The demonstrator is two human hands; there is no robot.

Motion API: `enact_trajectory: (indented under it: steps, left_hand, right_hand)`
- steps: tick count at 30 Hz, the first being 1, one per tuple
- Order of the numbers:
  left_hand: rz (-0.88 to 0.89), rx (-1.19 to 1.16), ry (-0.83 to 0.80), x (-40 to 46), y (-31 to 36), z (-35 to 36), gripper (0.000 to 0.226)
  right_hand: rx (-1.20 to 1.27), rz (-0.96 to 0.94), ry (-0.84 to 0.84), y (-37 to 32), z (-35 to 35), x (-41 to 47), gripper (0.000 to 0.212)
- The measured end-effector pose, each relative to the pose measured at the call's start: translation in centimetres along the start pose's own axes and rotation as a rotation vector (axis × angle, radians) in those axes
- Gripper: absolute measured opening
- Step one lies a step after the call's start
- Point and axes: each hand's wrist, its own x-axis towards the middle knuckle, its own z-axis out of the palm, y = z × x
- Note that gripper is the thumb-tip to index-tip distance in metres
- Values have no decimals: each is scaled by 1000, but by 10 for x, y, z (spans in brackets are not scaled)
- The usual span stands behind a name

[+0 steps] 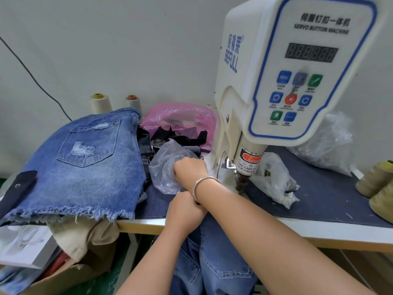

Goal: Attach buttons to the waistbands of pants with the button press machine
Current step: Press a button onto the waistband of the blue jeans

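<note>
The pants in hand seem to be the blue jeans (pixel 214 258) draped from the worktop (pixel 319 229) edge down over the person's lap, directly below the button press machine (pixel 276 81). No waistband lies under the machine's plunger (pixel 241 184), so this pair has most likely not had its button pressed yet; whether any fastening is already on it cannot be seen.

The right hand (pixel 189 169), with a bangle (pixel 202 185) on its wrist, reaches across to a clear plastic bag (pixel 168 169) just left of the machine. Its fingers are curled into the plastic, gripping or digging into it, probably for a button. None is visible in the bag. The left hand (pixel 185 209) rests at the worktop's front edge, tucked under the right wrist; its fingers are hidden, so I cannot tell whether it holds the jeans or anything else.

To the left, a stack of denim shorts (pixel 89 167) lies back pocket up. A dark strip with a metal eyelet (pixel 18 185) rests on its near corner. Whether that stack is finished work or waiting work cannot be judged.

Farther out are a pink bag of dark scraps (pixel 180 120), another clear bag (pixel 274 179) right of the plunger, and thread cones (pixel 100 103) by the wall.
</note>
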Motion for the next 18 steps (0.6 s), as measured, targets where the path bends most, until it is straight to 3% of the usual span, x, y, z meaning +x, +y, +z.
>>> enact_trajectory:
  steps: [10,13,16,18]
  left_hand:
    - [10,15,3,1,-1,1,21]
    - [29,12,6,0,-2,1,27]
    - [42,-11,2,0,-3,1,27]
    - [63,-24,-5,-1,-4,2,27]
  right_hand:
    - [-81,-103,34,-2,-4,-2,25]
    - [27,-46,88,1,-7,-4,13]
    - [242,49,138,6,-10,-15,18]
    - [481,83,281,8,-12,-35,19]
